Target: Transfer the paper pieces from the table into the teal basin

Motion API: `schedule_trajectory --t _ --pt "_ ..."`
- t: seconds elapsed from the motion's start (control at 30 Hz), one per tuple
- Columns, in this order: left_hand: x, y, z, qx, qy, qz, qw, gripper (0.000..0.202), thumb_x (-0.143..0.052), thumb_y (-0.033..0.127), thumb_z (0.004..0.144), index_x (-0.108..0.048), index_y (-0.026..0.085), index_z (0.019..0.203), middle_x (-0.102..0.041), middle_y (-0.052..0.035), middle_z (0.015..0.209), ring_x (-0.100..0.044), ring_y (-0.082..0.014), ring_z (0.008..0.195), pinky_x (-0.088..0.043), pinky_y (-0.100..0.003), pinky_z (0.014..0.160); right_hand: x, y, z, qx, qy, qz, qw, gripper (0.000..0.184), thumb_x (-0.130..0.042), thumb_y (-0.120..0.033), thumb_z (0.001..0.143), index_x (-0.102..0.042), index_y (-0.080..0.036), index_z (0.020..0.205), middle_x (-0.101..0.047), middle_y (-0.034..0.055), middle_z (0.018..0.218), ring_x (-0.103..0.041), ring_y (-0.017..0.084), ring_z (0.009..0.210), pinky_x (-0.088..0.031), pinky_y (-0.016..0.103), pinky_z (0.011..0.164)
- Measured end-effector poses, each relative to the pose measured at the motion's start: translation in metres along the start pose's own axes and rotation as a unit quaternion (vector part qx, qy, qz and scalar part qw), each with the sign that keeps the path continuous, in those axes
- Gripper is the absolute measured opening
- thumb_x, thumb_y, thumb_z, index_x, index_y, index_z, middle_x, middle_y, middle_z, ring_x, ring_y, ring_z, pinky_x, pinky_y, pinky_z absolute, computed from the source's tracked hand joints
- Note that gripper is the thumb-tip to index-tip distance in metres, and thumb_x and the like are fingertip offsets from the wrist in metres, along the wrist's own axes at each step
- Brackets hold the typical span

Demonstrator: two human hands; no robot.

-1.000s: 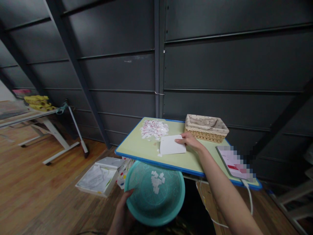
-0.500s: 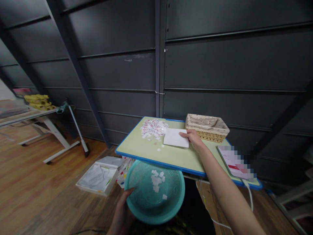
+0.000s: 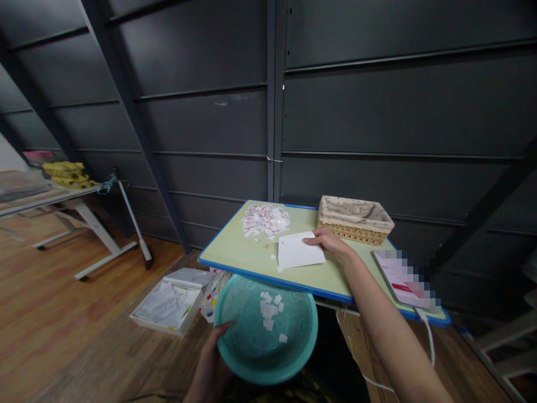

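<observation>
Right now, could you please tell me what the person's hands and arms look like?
The right grip is a bare hand without glove or watch, and its forearm shows no sleeve. The left grip, partly hidden, is ungloved too.

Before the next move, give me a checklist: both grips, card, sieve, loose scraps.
1. Left grip on the sieve: ok, thumb over its rim.
2. Right grip on the card: ok, held at its right side.
3. Sieve at the near edge of the table: ok, just below it.
4. Card away from loose scraps: not ok, some lie by its left side.
5. Card touching the table: cannot tell.
</observation>
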State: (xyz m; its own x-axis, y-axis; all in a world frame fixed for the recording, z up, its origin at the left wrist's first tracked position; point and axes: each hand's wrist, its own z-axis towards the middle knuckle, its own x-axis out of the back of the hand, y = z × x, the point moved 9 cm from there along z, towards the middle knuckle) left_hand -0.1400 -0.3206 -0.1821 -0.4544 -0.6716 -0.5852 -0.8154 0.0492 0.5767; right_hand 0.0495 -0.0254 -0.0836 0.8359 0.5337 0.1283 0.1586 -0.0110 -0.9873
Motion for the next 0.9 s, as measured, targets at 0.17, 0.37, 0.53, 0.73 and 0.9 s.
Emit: schedule_trajectory --t 0.17,0.37,0.53,0.73,0.9 --pt "0.003 -0.002 0.003 0.000 0.007 -0.009 1.000 0.072 -0.056 0.008 0.076 -0.033 -0.003 0.143 -0.081 -0.0134 0.077 -0.072 -0.0353 0.092 -0.049 -0.052 0.097 -0.038 0.001 -0.010 0.002 -0.135 -0.011 0.991 0.035 -0.081 -0.037 0.056 -0.073 -0.009 0.073 -0.066 0.0039 0.060 -0.053 0.010 0.050 -0.033 0.021 0.046" --pt "0.008 -0.002 0.008 -0.010 0.007 -0.009 1.000 0.066 -0.057 0.010 0.077 -0.038 -0.004 0.139 -0.081 -0.0136 0.076 -0.073 -0.0347 0.089 -0.052 -0.050 0.093 -0.024 -0.003 0.002 0.030 -0.047 0.061 0.997 0.042 -0.085 -0.043 0.051 -0.072 -0.010 0.074 -0.069 0.0065 0.068 -0.057 0.013 0.057 -0.039 0.024 0.052" --pt "0.008 -0.004 0.006 0.000 0.001 -0.002 1.000 0.065 -0.058 0.011 0.077 -0.041 -0.001 0.139 -0.081 -0.0131 0.079 -0.072 -0.0351 0.094 -0.052 -0.051 0.093 0.020 0.000 0.016 0.095 0.151 0.048 0.983 0.043 -0.080 -0.048 0.054 -0.069 -0.011 0.071 -0.068 0.0065 0.066 -0.053 0.014 0.054 -0.036 0.025 0.049" --pt "0.004 -0.003 0.002 -0.002 0.003 -0.015 1.000 0.067 -0.058 0.010 0.075 -0.040 -0.005 0.138 -0.081 -0.0138 0.076 -0.071 -0.0357 0.096 -0.052 -0.050 0.092 0.018 0.007 0.024 0.112 0.188 -0.025 0.975 0.042 -0.072 -0.049 0.061 -0.070 -0.010 0.074 -0.066 0.0062 0.063 -0.050 0.013 0.050 -0.032 0.025 0.045" --pt "0.008 -0.004 0.006 0.000 0.002 -0.017 1.000 0.075 -0.061 0.009 0.073 -0.034 -0.001 0.143 -0.081 -0.0138 0.079 -0.070 -0.0367 0.098 -0.052 -0.053 0.093 0.019 0.012 0.025 0.079 0.207 -0.032 0.975 0.030 -0.072 -0.040 0.059 -0.067 -0.011 0.065 -0.065 0.0059 0.059 -0.051 0.014 0.049 -0.033 0.025 0.044"
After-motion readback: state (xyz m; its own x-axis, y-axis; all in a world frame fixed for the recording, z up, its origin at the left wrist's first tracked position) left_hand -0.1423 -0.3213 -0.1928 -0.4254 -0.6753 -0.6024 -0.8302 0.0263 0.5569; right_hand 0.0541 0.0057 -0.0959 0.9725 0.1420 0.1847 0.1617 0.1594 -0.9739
